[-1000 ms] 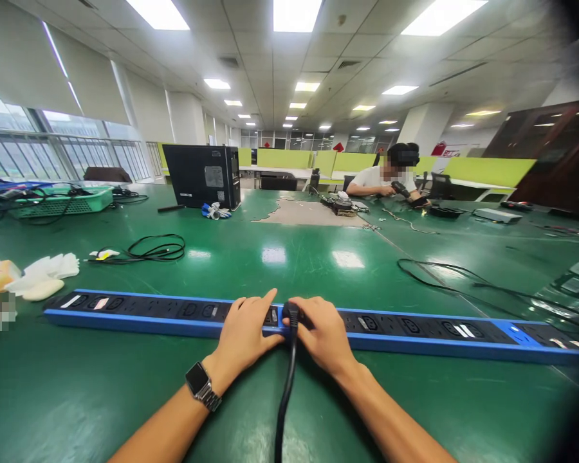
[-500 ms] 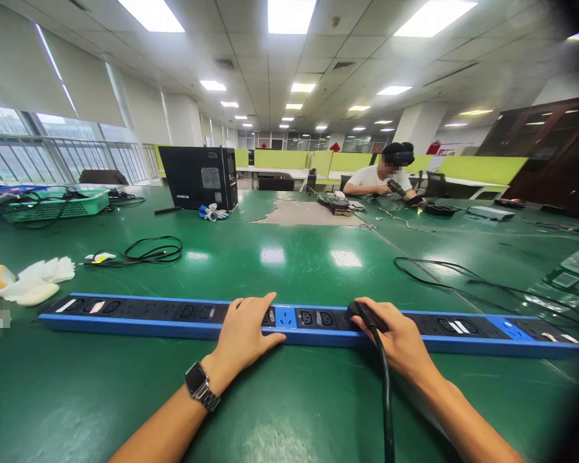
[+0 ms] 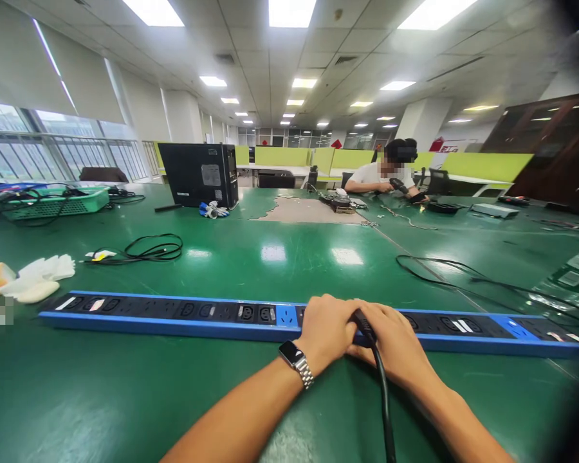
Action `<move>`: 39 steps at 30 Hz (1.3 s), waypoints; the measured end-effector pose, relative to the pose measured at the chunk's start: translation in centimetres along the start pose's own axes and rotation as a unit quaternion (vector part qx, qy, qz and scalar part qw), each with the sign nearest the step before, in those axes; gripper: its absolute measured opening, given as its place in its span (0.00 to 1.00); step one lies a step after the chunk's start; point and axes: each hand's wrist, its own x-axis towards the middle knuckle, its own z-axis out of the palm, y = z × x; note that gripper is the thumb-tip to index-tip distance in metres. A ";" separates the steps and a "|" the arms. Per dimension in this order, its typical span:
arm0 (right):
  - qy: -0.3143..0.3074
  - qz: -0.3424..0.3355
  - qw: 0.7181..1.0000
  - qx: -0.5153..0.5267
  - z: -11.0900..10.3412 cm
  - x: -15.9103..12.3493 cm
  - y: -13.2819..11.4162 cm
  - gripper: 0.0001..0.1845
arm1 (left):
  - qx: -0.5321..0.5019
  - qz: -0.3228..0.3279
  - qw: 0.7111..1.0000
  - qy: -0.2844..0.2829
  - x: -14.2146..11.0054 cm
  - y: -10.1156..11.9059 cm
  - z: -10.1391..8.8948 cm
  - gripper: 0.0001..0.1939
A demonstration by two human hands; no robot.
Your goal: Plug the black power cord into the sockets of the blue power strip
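A long blue and black power strip (image 3: 183, 314) lies across the green table (image 3: 270, 257) in front of me. My right hand (image 3: 393, 344) is closed round a black plug (image 3: 361, 320) that sits at a socket right of the strip's middle; its black cable (image 3: 383, 399) runs back toward me. My left hand (image 3: 325, 331) rests on the strip just left of the plug, fingers curled and pressed against the right hand. A watch (image 3: 296, 361) is on my left wrist.
A coiled black cable (image 3: 149, 249) and white gloves (image 3: 41, 273) lie at the left. A black computer case (image 3: 200, 175) and a green basket (image 3: 53, 202) stand farther back. Another black cable (image 3: 463, 273) trails at the right. A person (image 3: 386, 177) works at the far end.
My left hand slid right along the strip and now meets the right hand at the plug. Earlier the right hand carried the plug from the strip's middle to a socker farther right.
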 end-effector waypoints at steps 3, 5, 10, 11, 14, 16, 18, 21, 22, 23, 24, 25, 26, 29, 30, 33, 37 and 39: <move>-0.008 0.005 1.000 -0.012 0.2 -0.1 -0.1 0.33 | 0.012 0.017 0.998 0.060 -1.0 -0.1 -2.3 0.16; -0.003 0.027 0.999 -0.018 0.5 0.0 -0.1 0.35 | 0.016 0.013 0.995 0.093 -3.0 -1.6 -4.1 0.18; 0.001 0.062 0.998 -0.014 0.7 0.2 -0.2 0.35 | -0.002 -0.103 0.990 0.092 -7.8 -6.5 -5.3 0.20; 0.002 0.067 0.998 -0.010 0.7 0.2 -0.4 0.35 | -0.012 -0.103 0.991 0.083 -8.0 -7.0 -5.2 0.20; 0.006 0.072 0.997 0.022 0.7 0.6 -1.5 0.34 | -0.022 -0.062 0.997 0.041 -7.4 -7.4 -5.1 0.19; 0.000 0.051 0.997 0.065 0.8 1.1 -2.9 0.33 | -0.008 -0.039 0.999 0.011 -6.6 -7.2 -5.6 0.19; -0.014 0.022 0.994 0.108 1.0 1.8 -4.6 0.32 | 0.014 -0.027 0.999 -0.012 -6.3 -7.1 -6.2 0.18; -0.028 -0.007 0.987 0.155 1.6 3.2 -7.1 0.32 | 0.046 -0.022 0.998 -0.024 -6.4 -7.2 -6.6 0.18; -0.032 -0.018 0.985 0.168 1.9 3.7 -7.8 0.32 | 0.053 -0.023 0.998 -0.025 -6.5 -7.3 -6.5 0.18; -0.035 -0.031 0.983 0.180 2.2 4.1 -8.4 0.33 | 0.055 -0.023 0.998 -0.024 -6.6 -7.3 -6.3 0.18; -0.039 -0.045 0.980 0.191 2.5 4.4 -8.9 0.34 | 0.055 -0.022 0.998 -0.023 -6.7 -7.4 -6.2 0.19; -0.043 -0.056 0.977 0.200 2.8 4.7 -9.2 0.34 | 0.051 -0.020 0.998 -0.021 -6.9 -7.5 -6.0 0.20; -0.043 -0.063 0.976 0.206 3.0 4.9 -9.3 0.33 | 0.044 -0.017 0.999 -0.019 -7.2 -7.7 -6.0 0.23; -0.024 -0.070 0.977 0.201 3.2 5.1 -9.4 0.22 | 0.030 -0.038 0.999 0.003 -9.1 -8.9 -7.0 0.37; -0.006 -0.072 0.977 0.199 3.0 5.1 -9.5 0.18 | 0.035 -0.058 0.998 0.017 -10.1 -9.7 -7.7 0.40; 0.068 -0.083 0.972 0.210 1.9 6.0 -11.0 0.14 | 0.075 -0.130 0.986 0.069 -13.1 -12.2 -10.0 0.38; 0.047 -0.115 0.974 0.187 1.7 8.4 -15.9 0.13 | 0.089 -0.163 0.979 0.089 -15.2 -14.2 -11.3 0.40; -0.012 -0.108 0.979 0.171 2.7 9.5 -18.4 0.11 | 0.087 -0.161 0.979 0.093 -15.2 -14.2 -11.2 0.39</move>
